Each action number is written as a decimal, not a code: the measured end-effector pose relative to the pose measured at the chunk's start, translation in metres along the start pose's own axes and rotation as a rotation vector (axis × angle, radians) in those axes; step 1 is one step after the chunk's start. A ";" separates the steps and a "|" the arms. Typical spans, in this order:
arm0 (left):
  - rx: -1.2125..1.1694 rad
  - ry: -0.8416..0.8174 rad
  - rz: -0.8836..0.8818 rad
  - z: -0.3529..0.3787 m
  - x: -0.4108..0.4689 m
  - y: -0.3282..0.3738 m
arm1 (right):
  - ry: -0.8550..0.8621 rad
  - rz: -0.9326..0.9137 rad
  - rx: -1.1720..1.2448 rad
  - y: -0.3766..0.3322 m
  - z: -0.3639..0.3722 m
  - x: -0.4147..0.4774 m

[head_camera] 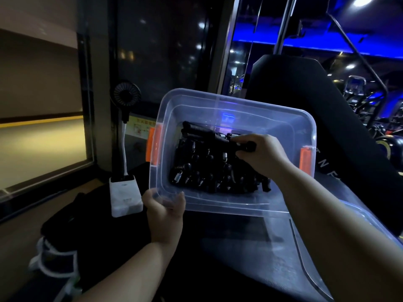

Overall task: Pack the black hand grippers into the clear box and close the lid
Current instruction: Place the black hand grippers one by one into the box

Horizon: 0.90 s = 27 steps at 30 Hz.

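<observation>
- The packing step is in hand: the clear box (236, 153) is tipped up toward the person, its open top facing them, with a heap of black hand grippers (209, 171) lying against its low side.
- The left hand (165, 207) grips the near-left corner of the box rim, fingers curled over the edge, holding it tilted above the dark table (229, 247).
- The right hand (259, 153) reaches inside the box and is closed around one gripper's handle (247, 146), setting it across the top of the heap.
- The lid (327, 247) seems to lie flat on the table at the near-right, under the right forearm; its far edge runs out of view.
- Next, I judge, the right hand must let go and come clear, the box must be set level, then the lid brought over and the orange latches (154, 144) pressed shut.
- In this dim light I cannot count the grippers, nor tell whether any remain outside the box.
</observation>
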<state>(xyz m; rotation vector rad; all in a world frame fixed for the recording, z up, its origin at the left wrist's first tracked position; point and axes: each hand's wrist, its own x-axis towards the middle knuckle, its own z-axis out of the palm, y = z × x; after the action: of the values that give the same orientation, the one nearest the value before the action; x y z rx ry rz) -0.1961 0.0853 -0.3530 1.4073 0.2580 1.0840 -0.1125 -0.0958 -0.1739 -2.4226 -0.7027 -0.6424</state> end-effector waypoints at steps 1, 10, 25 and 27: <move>0.006 0.006 -0.010 0.000 0.000 0.000 | 0.021 -0.007 -0.016 -0.002 0.002 0.005; -0.033 -0.022 -0.042 -0.002 0.002 0.002 | 0.152 -0.064 -0.059 -0.014 0.028 0.045; 0.008 0.005 0.007 -0.002 0.003 -0.009 | 0.154 -0.106 0.006 -0.013 0.076 0.090; 0.026 0.010 0.020 -0.002 0.004 -0.011 | 0.111 -0.098 0.005 -0.012 0.081 0.096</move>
<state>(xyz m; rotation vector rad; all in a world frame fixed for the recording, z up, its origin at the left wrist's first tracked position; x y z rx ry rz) -0.1900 0.0916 -0.3614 1.4306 0.2662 1.1074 -0.0240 -0.0061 -0.1762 -2.3384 -0.7793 -0.8069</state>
